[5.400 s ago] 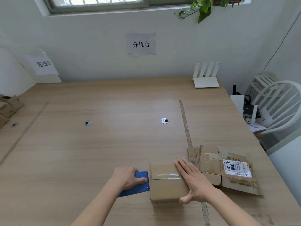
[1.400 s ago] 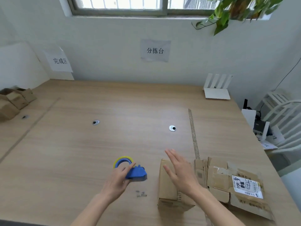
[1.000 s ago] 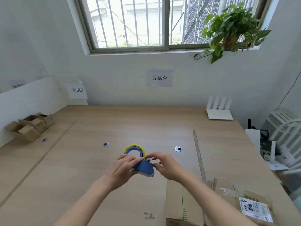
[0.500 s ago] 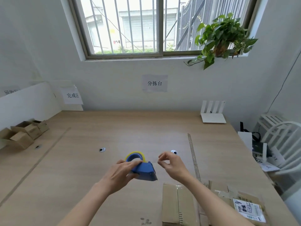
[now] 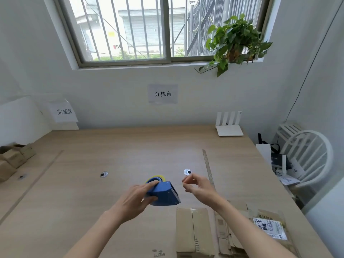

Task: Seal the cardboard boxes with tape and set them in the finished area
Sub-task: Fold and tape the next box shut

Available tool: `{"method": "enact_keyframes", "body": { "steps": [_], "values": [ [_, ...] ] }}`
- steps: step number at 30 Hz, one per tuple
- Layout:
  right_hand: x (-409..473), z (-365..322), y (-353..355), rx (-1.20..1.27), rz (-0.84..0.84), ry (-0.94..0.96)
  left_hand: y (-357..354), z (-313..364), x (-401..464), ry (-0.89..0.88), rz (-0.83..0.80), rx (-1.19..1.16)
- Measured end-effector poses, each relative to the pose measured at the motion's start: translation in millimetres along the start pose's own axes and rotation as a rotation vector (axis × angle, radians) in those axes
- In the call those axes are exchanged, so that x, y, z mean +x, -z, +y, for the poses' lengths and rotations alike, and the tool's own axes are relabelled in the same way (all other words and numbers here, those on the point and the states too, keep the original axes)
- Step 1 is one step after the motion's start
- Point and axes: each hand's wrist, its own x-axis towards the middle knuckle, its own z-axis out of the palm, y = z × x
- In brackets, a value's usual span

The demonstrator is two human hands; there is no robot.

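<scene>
My left hand (image 5: 133,199) holds the blue tape dispenser (image 5: 163,192) above the tabletop (image 5: 111,149), my right hand (image 5: 198,189) pinches its fingertips as if pulling tape, and next I think I must stick it on the cardboard box (image 5: 192,231) below.

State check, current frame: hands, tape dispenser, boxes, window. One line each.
left hand: grips the tape dispenser
right hand: thumb and forefinger pinched, raised; tape end not discernible
tape dispenser: held above the table
cardboard box: flaps closed, on the table near the person
flattened cartons: lying flat, right of the box
small boxes: at the far left
window: closed, barred
</scene>
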Motion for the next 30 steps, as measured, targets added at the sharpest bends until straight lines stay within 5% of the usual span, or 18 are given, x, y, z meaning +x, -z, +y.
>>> {"method": "enact_keyframes", "body": {
  "steps": [6, 14, 22, 30],
  "values": [
    [-4, -5, 14, -0.051, 0.004, 0.075, 0, -2, 3, -0.042, -0.019, -0.035],
    [4, -13, 25, 0.226, -0.116, -0.079, -3, -5, 3, -0.24, 0.032, 0.152],
    [4, -5, -1, -0.009, -0.176, -0.28, -10, -11, 4, -0.291, 0.051, 0.261],
    [6, 14, -23, 0.01, -0.089, -0.205, -13, -16, 7, -0.341, 0.079, 0.37]
  ]
}}
